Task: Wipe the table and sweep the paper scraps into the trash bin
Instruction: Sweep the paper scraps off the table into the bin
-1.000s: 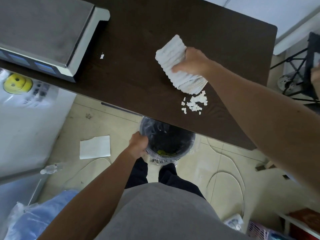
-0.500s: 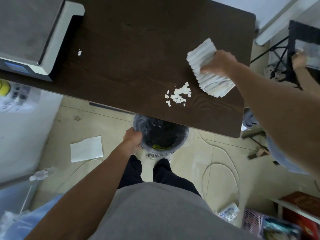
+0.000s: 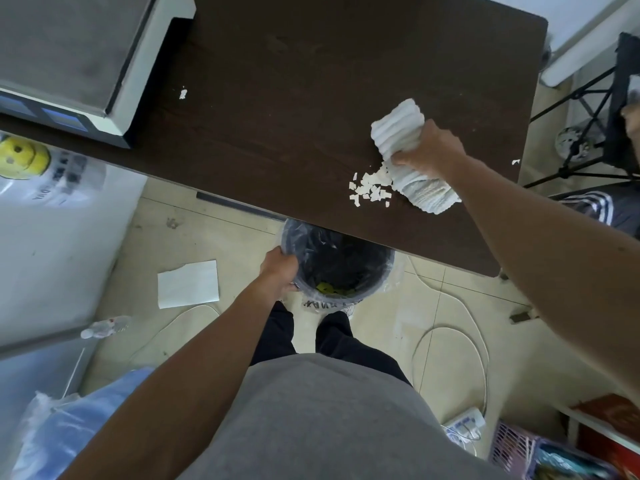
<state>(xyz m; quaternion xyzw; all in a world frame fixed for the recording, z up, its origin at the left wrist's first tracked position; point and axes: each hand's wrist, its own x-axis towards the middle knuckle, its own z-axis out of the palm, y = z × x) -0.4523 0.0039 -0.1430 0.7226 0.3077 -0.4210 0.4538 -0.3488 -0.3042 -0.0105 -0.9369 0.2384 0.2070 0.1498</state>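
My right hand [image 3: 429, 154] grips a white ribbed cloth [image 3: 414, 161] pressed on the dark wooden table [image 3: 294, 109]. The cloth touches the right side of a small pile of white paper scraps [image 3: 369, 187] near the table's front edge. One stray scrap [image 3: 182, 93] lies further left by the scale, another [image 3: 515, 162] at the right edge. My left hand [image 3: 278, 270] holds the rim of a black trash bin [image 3: 337, 268] lined with a clear bag, standing on the floor partly under the table's front edge, below the pile.
A grey weighing scale [image 3: 76, 60] occupies the table's left end. On the tiled floor lie a white paper sheet [image 3: 188, 284], a plastic bottle [image 3: 105, 326] and a white cable [image 3: 450, 344]. A black metal stand [image 3: 595, 116] is right of the table.
My right hand swung the cloth out to the right of the scrap pile, then brought it back left against the pile. My left hand stayed on the bin rim.
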